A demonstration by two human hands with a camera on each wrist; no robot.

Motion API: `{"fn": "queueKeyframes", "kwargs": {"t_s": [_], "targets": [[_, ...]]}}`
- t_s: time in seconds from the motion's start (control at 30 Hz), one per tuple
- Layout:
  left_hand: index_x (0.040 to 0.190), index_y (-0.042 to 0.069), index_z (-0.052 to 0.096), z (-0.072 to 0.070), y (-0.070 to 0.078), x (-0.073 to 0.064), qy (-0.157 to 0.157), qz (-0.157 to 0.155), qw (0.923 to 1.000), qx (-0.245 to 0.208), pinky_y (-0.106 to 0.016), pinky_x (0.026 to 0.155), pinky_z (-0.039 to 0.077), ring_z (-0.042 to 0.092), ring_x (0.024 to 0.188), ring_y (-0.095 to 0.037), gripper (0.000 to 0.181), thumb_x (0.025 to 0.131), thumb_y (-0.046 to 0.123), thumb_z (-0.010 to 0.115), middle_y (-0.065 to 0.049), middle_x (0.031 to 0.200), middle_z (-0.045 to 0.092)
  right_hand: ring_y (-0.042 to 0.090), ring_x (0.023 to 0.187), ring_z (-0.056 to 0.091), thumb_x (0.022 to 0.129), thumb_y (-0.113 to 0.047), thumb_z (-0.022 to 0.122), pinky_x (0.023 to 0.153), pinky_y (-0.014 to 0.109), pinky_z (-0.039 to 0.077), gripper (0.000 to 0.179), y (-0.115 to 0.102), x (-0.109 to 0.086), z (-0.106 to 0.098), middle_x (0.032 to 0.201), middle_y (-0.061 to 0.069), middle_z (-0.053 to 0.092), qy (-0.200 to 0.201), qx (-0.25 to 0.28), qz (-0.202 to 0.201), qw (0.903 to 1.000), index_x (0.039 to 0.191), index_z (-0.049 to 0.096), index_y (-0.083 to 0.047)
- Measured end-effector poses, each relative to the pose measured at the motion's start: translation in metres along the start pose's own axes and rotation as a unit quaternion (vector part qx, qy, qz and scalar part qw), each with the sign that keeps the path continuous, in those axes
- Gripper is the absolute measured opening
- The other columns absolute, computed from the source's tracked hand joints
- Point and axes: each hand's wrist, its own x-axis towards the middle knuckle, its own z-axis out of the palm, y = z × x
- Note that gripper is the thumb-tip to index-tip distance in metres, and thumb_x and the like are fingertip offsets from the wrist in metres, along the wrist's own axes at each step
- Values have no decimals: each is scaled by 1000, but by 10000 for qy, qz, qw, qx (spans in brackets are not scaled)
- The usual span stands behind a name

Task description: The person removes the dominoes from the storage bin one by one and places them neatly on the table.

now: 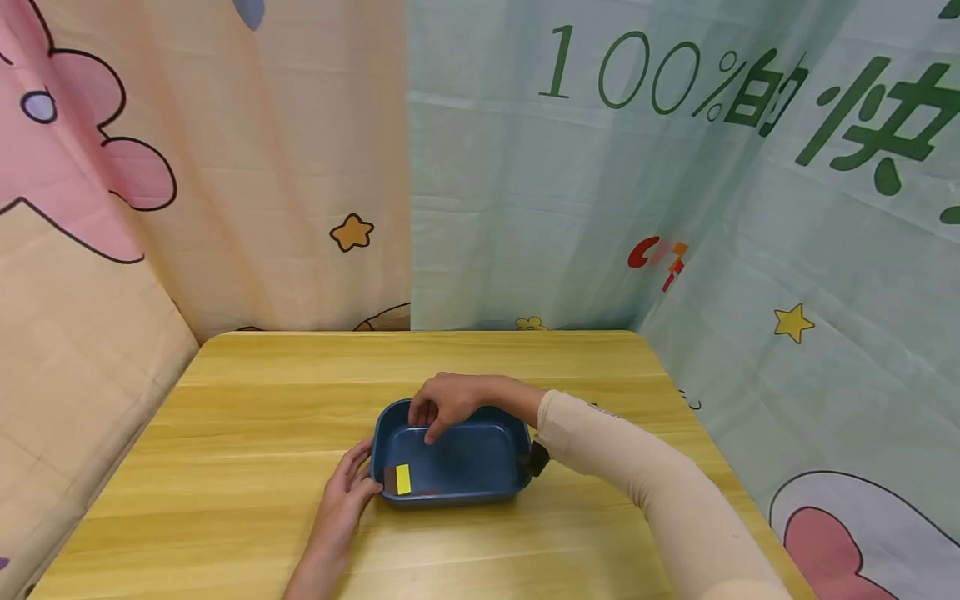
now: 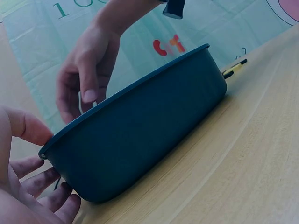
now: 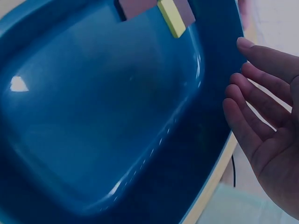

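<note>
A dark blue rectangular basin [image 1: 472, 500] with rounded corners sits on the wooden table. My left hand [image 1: 347, 492] holds its left end, thumb [image 2: 32, 130] at the rim and fingers against the outer wall. My right hand [image 1: 452, 400] hovers over the far left part of the basin. Its fingers are loosely bent, and nothing shows between them; in the right wrist view the fingertips [image 3: 233, 79] appear near the rim. Inside the basin's near left corner lie a dark brown block [image 1: 390, 480] and a yellow block [image 1: 403, 479].
Beyond the basin's right end, a yellow and black item [image 2: 235, 70] lies on the table, its kind unclear. A black device [image 1: 537, 458] shows below the right sleeve [image 1: 622, 450]. Printed curtains [image 1: 517, 208] stand behind the table [image 1: 247, 417].
</note>
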Motion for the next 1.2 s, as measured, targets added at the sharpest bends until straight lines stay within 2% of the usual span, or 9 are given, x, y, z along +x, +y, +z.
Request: {"fn": "queueKeyframes", "kwargs": {"t_s": [0.2,0.43,0.63,0.8,0.93,1.2], "targets": [[159,2,31,-2,1,0,-98,-41,9999,-3,-20,92,45,37,141,-35,72,91,-10,50,-19,163,31,5,96,64,88,-23,84,83,15,48,40,-5,28,8,108,-1,72,-271,-423,-144,9986,124,73,-7],[159,2,32,-3,1,-1,-25,-111,9999,24,-21,92,46,41,136,-30,71,91,-10,50,-18,162,32,-3,86,61,85,-26,87,78,13,47,32,0,51,34,94,-12,67,-541,-701,-149,9960,111,75,-12],[158,1,33,-2,1,-2,-7,-48,10000,34,-21,92,45,45,130,-25,70,91,-10,51,-18,161,34,-1,80,62,81,-32,90,72,14,47,32,-1,58,53,87,-13,66,-569,-682,-44,9960,101,73,-15],[158,2,33,-1,1,-2,16,-122,9999,22,-19,92,45,41,134,-30,70,91,-10,50,-17,161,35,1,75,60,78,-36,92,69,14,46,35,-3,63,60,83,-11,64,-484,-831,-114,9953,95,70,-15],[158,4,33,-1,3,-2,23,-244,9997,29,-18,92,45,39,137,-31,69,92,-8,49,-15,162,34,2,74,58,79,-33,91,68,14,45,33,-4,65,61,81,-9,63,-474,-935,-194,9943,94,69,-13],[158,5,34,-1,3,-1,-37,-233,9997,55,-19,93,44,40,137,-31,70,92,-8,51,-15,162,33,3,75,55,82,-24,90,69,14,44,30,-2,61,57,84,-7,61,-326,-866,-252,9954,100,69,-11]]}}
